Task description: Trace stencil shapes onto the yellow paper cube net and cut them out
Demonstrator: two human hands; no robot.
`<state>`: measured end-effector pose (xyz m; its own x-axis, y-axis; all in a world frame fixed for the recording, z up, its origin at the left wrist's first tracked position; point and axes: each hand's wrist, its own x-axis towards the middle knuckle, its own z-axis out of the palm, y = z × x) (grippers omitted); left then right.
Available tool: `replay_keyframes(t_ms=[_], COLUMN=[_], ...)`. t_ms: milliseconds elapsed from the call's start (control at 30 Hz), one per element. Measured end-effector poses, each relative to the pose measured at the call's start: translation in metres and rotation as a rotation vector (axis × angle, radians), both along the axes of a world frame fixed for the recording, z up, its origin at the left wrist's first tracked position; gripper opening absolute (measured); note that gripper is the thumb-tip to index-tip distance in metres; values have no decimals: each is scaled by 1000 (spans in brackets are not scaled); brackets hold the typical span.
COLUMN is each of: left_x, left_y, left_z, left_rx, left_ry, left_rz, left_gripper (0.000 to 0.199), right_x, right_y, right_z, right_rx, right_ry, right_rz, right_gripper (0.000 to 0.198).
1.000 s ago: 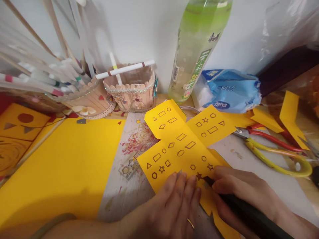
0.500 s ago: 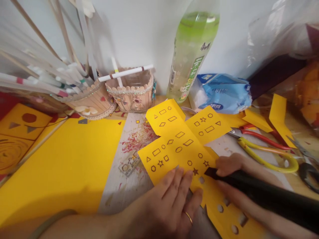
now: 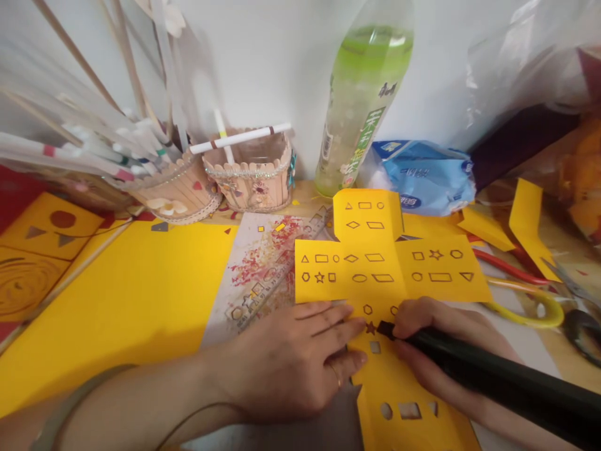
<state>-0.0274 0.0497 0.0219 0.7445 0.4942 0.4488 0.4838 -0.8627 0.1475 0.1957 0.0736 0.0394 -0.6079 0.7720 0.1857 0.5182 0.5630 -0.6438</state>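
Note:
A cross-shaped sheet of yellow card (image 3: 375, 241) lies in front of me, with dark outlines of shapes drawn on it. Several shapes in its lower part are cut through as holes. My left hand (image 3: 310, 351) rests flat over the card's left edge, fingers stretched out. Between the fingers of my right hand (image 3: 436, 338) is a long black knife-like tool (image 3: 493, 369). Its dark tip touches or hovers just beside a dark star (image 3: 371, 327); I cannot tell which. Partly under the card lies a clear stencil ruler (image 3: 263, 288).
Yellow card (image 3: 141, 282) spreads out at the left. Decorated pots (image 3: 256, 188) with markers stand at the back, beside a green bottle (image 3: 357, 113) and a blue wipes pack (image 3: 425, 178). At the right lie yellow-handled pliers (image 3: 530, 307) and scissors (image 3: 582, 332).
The cross-shaped card has turned clockwise, so its top now points straight away from me. My left hand has shifted a little up and left; the black tool stays near the dark star.

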Motion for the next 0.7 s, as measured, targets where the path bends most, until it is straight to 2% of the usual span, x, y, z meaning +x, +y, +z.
replay_keyframes(t_ms=[300, 700], left_x=[-1, -2], left_y=[-2, -3], left_z=[-2, -2], left_rx=[18, 24], left_ry=[31, 34], left_rz=[1, 0], left_gripper=[21, 22], right_x=[0, -1], right_y=[-2, 1], right_z=[-5, -7], right_rx=[42, 46], right_ry=[21, 25], right_rz=[96, 150], right_gripper=[21, 24])
